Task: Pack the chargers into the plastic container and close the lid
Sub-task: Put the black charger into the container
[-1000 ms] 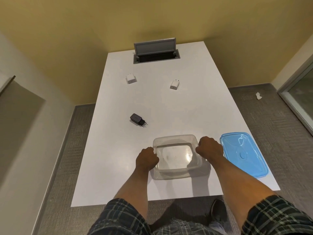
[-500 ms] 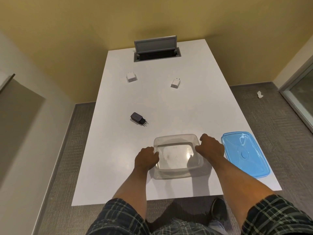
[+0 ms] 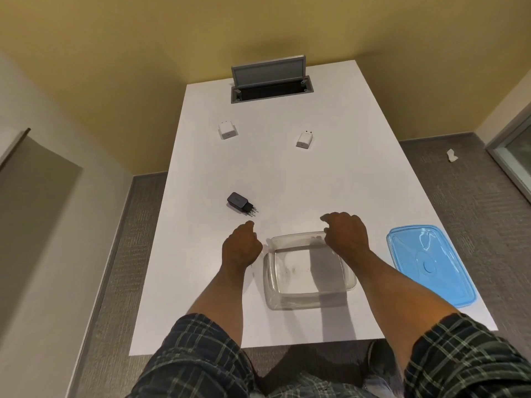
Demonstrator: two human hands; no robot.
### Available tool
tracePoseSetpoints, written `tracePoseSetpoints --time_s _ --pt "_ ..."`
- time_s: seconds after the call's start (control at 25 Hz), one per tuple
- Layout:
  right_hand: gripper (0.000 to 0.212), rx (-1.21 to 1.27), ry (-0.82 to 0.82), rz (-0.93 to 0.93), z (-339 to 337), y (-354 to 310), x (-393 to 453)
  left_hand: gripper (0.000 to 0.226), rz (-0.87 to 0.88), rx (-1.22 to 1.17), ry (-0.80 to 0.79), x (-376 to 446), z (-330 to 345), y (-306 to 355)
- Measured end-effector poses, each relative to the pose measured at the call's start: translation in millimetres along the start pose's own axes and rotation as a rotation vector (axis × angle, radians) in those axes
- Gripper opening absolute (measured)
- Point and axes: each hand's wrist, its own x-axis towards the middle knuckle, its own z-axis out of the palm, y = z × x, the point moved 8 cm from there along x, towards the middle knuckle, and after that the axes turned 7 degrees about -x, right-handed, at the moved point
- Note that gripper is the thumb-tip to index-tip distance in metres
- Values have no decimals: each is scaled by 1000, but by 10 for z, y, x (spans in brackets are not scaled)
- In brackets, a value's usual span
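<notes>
A clear plastic container [image 3: 309, 300] stands empty near the table's front edge. Its blue lid [image 3: 428, 262] lies flat to the right of it. A black charger [image 3: 240, 203] with its prongs pointing right lies left of centre. Two white chargers sit farther back, one at the left [image 3: 227, 130] and one at the right [image 3: 305, 138]. My left hand [image 3: 240, 246] hovers left of the container, fingers loosely curled, holding nothing, a little short of the black charger. My right hand [image 3: 344, 229] is over the container's far rim with fingers spread and bent, holding nothing.
The white table [image 3: 287, 173] has a grey cable box [image 3: 270, 81] with its flap raised at the far end. A yellow wall stands behind it. A scrap of white paper [image 3: 452, 155] lies on the grey carpet at the right.
Both hands have let go of the container's sides and moved forward. The left hand is now close to the black charger and the right hand is over the far rim.
</notes>
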Motion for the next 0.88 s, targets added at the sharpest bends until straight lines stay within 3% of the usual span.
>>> tracePoseSetpoints --time_s 0.16,0.32,0.48,0.72,0.88 --pt "30 25 -34 -159 8 -122 150 57 5 -23 1 270 -183 20" --pt "31 43 -188 -297 129 -253 214 55 59 44 -14 587 -275 50" --pt "41 114 -278 -241 231 -260 235 66 31 114 -131 881 -212 41" --pt "46 95 -255 -206 333 -244 221 81 47 278 -249 1203 -110 40" --pt "48 80 -261 -215 376 -252 184 68 89 450 -296 1226 25 -8"
